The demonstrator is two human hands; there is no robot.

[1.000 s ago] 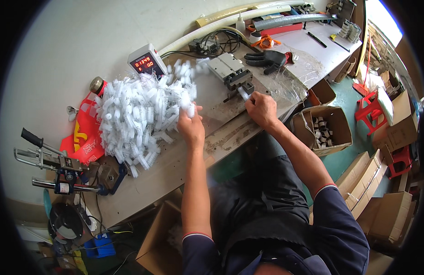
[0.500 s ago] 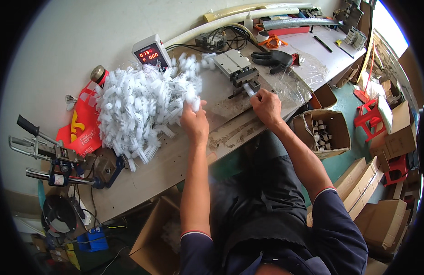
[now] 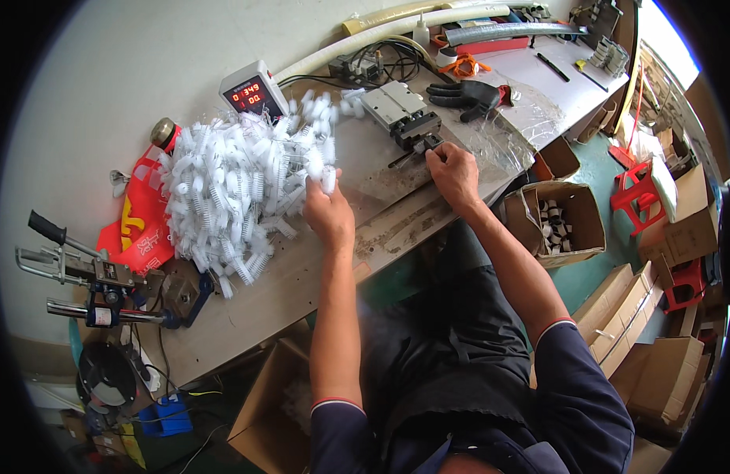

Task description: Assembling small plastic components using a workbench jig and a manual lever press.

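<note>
Several white bristle brushes with thin wire stems lie heaped in a large pile [image 3: 223, 186] on the bench. At the pile's right edge my left hand [image 3: 330, 215] is closed, with small white brushes [image 3: 328, 178] sticking up from its fingertips. My right hand [image 3: 455, 175] is pinched at the front jaw of a small metal clamping fixture [image 3: 404, 114]. Whatever its fingers grip is hidden behind the knuckles. A counter box [image 3: 253, 92] with lit red digits stands behind the pile.
A black work glove [image 3: 465, 96] lies right of the fixture. On the left stands a lever press [image 3: 112, 280] beside a red bag [image 3: 144, 213]. A cardboard box [image 3: 566, 217] of short cut pieces sits off the bench's right edge, near red stools [image 3: 635, 197].
The white piece that showed between the fixture and my right fingers is out of sight. The counter's lit digits have changed. My left hand keeps its brushes; the whole view has shifted slightly.
</note>
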